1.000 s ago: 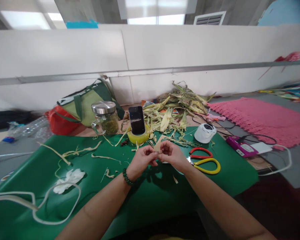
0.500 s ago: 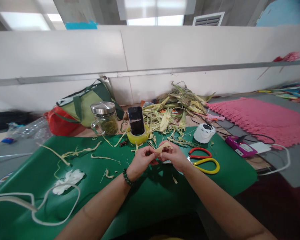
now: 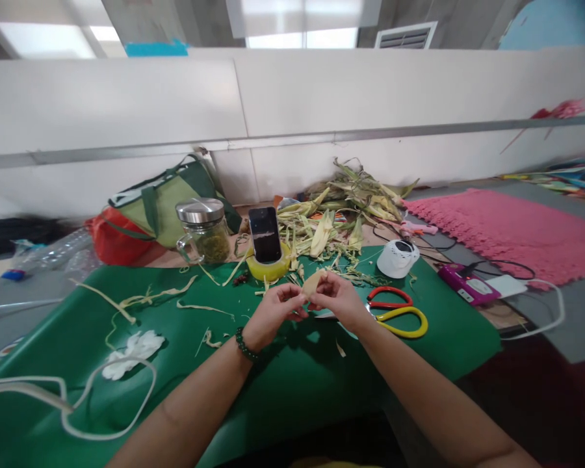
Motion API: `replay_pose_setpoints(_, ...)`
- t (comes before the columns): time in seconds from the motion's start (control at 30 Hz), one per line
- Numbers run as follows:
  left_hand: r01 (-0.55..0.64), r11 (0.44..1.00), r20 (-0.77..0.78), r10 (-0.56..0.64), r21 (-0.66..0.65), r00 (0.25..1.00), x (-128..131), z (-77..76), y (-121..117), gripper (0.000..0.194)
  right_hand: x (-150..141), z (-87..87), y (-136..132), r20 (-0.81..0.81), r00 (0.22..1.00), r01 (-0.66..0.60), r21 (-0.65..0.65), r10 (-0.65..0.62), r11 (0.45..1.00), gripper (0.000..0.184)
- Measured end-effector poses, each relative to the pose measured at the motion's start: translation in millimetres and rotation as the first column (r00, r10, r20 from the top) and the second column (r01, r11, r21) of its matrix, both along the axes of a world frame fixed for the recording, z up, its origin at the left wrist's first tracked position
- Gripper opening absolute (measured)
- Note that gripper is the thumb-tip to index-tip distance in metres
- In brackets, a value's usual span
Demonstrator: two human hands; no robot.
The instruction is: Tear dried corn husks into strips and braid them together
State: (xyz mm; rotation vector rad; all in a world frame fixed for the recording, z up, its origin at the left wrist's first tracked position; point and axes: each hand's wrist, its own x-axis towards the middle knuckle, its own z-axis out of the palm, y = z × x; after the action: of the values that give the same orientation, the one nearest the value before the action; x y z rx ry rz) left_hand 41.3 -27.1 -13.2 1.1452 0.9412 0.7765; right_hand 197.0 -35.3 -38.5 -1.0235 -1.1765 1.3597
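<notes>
A small pale tan piece of corn husk (image 3: 312,283) is pinched between my two hands above the green mat (image 3: 292,390). My left hand (image 3: 276,311) grips its lower left end with thumb and fingers. On its right side, my right hand (image 3: 338,300) holds it, the fingers partly hidden behind. Scissors (image 3: 402,320) with one red and one yellow handle lie just right of my right hand, which covers part of their blades. A small husk scrap (image 3: 340,349) rests on the mat below the hands.
Beyond the hands, a phone (image 3: 266,235) leans in a yellow tape roll (image 3: 269,268). A lidded glass mug (image 3: 203,231) stands left, a heap of corn husks (image 3: 353,201) behind. At right are a white cup-shaped object (image 3: 398,259) and a purple power strip (image 3: 468,284). A white cable (image 3: 110,430) loops at left.
The husk piece has been turned between my fingers: it tilted flatter to the right, then stands up again with its broad face showing. Both hands stay in nearly the same place.
</notes>
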Motion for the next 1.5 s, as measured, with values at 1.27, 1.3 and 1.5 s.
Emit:
replay_pose_setpoints(1.27,-0.065,0.998,0.02,0.064,0.022,0.998,2,-6.3,2,0.034,0,0.7,-1,-0.027,0.999,-0.045,0.008,0.046,0.999,0.034)
replay_pose_setpoints(1.3,-0.07,0.997,0.008,0.07,0.032,0.998,2,-6.6,2,0.034,0,0.5,-1,-0.029,0.999,-0.043,0.006,0.043,0.999,0.033)
replay_pose_setpoints(1.5,-0.095,0.994,-0.015,0.096,0.051,0.995,3,-9.6,2,0.034,-3,2.3,-4,0.058,0.998,0.029,0.105,-0.035,0.994,0.033)
